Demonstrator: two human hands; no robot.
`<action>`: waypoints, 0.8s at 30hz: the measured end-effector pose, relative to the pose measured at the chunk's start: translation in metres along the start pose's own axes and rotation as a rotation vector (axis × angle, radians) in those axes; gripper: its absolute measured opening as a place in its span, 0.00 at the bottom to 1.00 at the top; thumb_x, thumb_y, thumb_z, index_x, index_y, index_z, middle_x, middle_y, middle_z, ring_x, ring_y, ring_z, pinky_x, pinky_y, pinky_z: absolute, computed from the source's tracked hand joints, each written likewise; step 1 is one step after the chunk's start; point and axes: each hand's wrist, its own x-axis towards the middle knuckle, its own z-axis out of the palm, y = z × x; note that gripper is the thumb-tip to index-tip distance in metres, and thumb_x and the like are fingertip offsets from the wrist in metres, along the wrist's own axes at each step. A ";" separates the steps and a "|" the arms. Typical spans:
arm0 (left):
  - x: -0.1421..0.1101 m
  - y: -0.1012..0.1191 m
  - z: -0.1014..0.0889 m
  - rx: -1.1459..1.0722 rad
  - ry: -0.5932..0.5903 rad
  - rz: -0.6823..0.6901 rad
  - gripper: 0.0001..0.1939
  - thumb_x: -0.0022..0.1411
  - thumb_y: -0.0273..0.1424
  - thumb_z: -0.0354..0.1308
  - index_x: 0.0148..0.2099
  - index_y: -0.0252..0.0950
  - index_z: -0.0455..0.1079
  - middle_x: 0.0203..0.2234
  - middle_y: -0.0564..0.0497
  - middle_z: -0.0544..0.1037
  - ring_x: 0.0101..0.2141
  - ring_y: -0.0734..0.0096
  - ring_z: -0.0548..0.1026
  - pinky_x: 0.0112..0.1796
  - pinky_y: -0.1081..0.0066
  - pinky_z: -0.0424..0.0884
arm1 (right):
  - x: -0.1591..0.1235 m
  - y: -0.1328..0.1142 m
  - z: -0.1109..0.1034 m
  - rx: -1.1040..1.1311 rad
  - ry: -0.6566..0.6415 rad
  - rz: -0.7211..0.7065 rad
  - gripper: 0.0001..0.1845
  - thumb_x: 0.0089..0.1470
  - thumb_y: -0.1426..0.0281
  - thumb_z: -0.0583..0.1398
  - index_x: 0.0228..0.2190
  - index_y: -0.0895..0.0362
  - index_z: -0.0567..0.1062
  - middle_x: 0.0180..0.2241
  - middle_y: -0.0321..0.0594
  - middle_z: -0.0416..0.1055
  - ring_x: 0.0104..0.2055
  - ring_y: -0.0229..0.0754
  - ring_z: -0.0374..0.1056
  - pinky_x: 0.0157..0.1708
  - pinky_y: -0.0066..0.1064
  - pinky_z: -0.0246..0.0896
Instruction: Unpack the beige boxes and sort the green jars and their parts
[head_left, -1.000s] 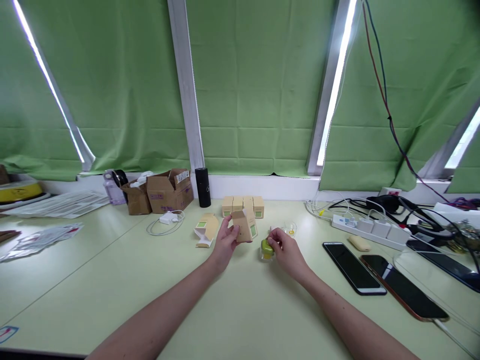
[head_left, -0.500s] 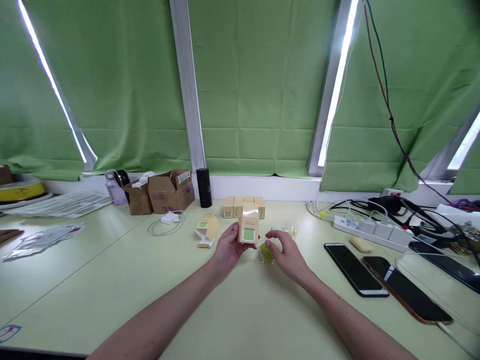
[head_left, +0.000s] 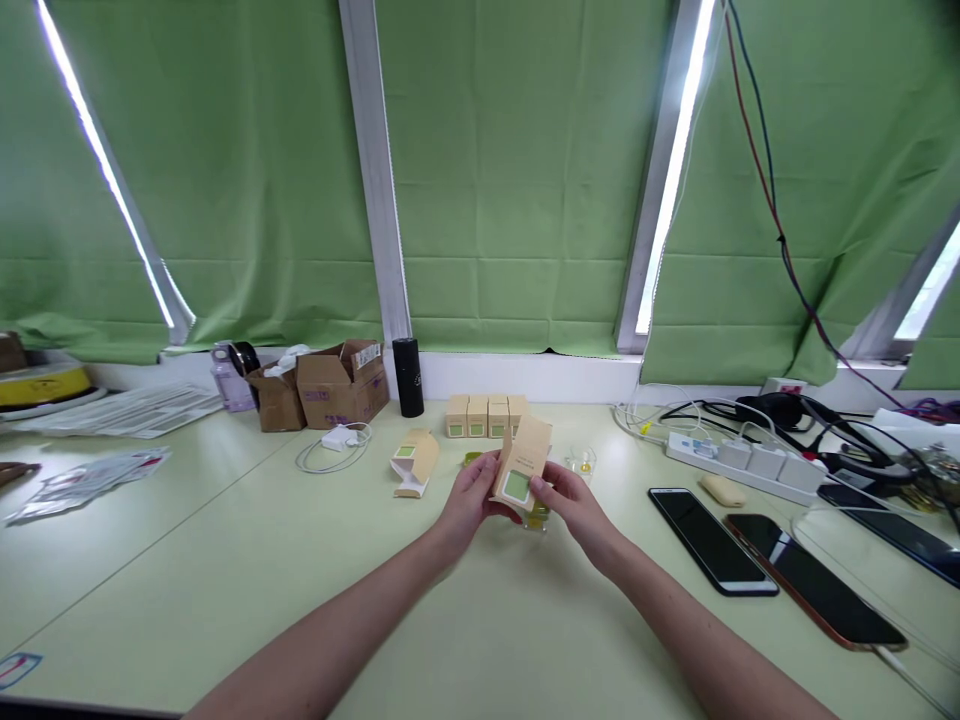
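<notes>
A small tan cardboard box (head_left: 525, 458) with a green window tilts between my two hands above the table. My left hand (head_left: 471, 502) is closed round its left side. On its lower right edge my right hand (head_left: 571, 503) presses with thumb and fingers. Just beneath the box, a small clear jar with yellow-green contents (head_left: 537, 517) stands on the table, partly hidden. Behind my left hand lies a small green piece (head_left: 472, 458), partly covered. An opened tan carton (head_left: 415, 462) lies to the left. Clear plastic pieces (head_left: 581, 461) are at the right.
Several tan boxes (head_left: 478, 416) stand in a row at the back. Farther left are a black cylinder (head_left: 408, 377), a brown carton (head_left: 330, 390) and a white charger (head_left: 340, 437). Two phones (head_left: 712, 540) and a power strip (head_left: 742, 462) lie at the right.
The box has tilted to the right and moved over the jar. My right hand has gone from beside the jar to the box and taken hold of it.
</notes>
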 end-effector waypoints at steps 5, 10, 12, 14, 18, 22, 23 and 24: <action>-0.003 0.002 -0.002 0.197 0.046 0.141 0.27 0.66 0.46 0.63 0.61 0.37 0.68 0.53 0.38 0.78 0.47 0.55 0.78 0.41 0.61 0.75 | 0.002 -0.006 -0.003 0.108 0.126 0.002 0.34 0.44 0.39 0.69 0.40 0.55 0.81 0.46 0.50 0.81 0.52 0.58 0.74 0.55 0.47 0.66; -0.009 -0.001 0.001 0.354 -0.038 0.218 0.30 0.67 0.40 0.62 0.67 0.42 0.60 0.62 0.39 0.72 0.58 0.52 0.73 0.55 0.55 0.69 | 0.005 -0.003 -0.001 0.107 0.163 0.025 0.35 0.43 0.41 0.70 0.41 0.55 0.79 0.43 0.50 0.82 0.51 0.57 0.75 0.53 0.47 0.68; -0.010 -0.003 0.002 0.399 -0.048 0.238 0.29 0.68 0.39 0.61 0.68 0.42 0.60 0.63 0.38 0.70 0.61 0.49 0.70 0.57 0.54 0.67 | 0.005 0.000 0.000 0.096 0.171 0.036 0.35 0.43 0.41 0.70 0.42 0.55 0.78 0.42 0.50 0.82 0.50 0.57 0.76 0.51 0.47 0.69; -0.010 -0.004 0.003 0.422 -0.044 0.252 0.28 0.69 0.38 0.60 0.67 0.42 0.61 0.63 0.38 0.70 0.62 0.48 0.69 0.57 0.54 0.67 | 0.005 0.002 0.000 0.085 0.172 0.037 0.34 0.44 0.41 0.70 0.42 0.55 0.78 0.42 0.50 0.82 0.48 0.56 0.76 0.50 0.46 0.69; -0.009 -0.005 0.002 0.433 -0.039 0.260 0.26 0.69 0.39 0.60 0.66 0.41 0.61 0.63 0.37 0.70 0.62 0.48 0.69 0.57 0.53 0.67 | 0.006 0.008 0.000 0.073 0.162 0.031 0.33 0.46 0.42 0.69 0.43 0.54 0.77 0.41 0.49 0.81 0.47 0.55 0.76 0.48 0.44 0.69; -0.009 -0.006 0.002 0.419 -0.050 0.256 0.27 0.69 0.39 0.60 0.67 0.41 0.60 0.63 0.37 0.70 0.61 0.49 0.70 0.57 0.54 0.68 | 0.008 0.014 -0.002 0.070 0.155 0.013 0.32 0.47 0.43 0.69 0.44 0.54 0.77 0.41 0.48 0.81 0.46 0.53 0.76 0.47 0.43 0.69; -0.009 -0.006 0.002 0.413 -0.054 0.257 0.27 0.69 0.39 0.60 0.67 0.41 0.60 0.63 0.37 0.70 0.61 0.49 0.70 0.57 0.54 0.68 | 0.008 0.015 -0.002 0.067 0.155 0.009 0.32 0.48 0.43 0.68 0.44 0.54 0.76 0.41 0.48 0.81 0.45 0.53 0.76 0.47 0.43 0.69; -0.009 -0.006 0.002 0.407 -0.058 0.258 0.27 0.69 0.39 0.60 0.67 0.41 0.60 0.63 0.38 0.70 0.61 0.50 0.70 0.57 0.55 0.68 | 0.008 0.016 -0.003 0.064 0.154 0.007 0.32 0.48 0.43 0.68 0.44 0.54 0.76 0.40 0.48 0.81 0.45 0.52 0.76 0.46 0.42 0.69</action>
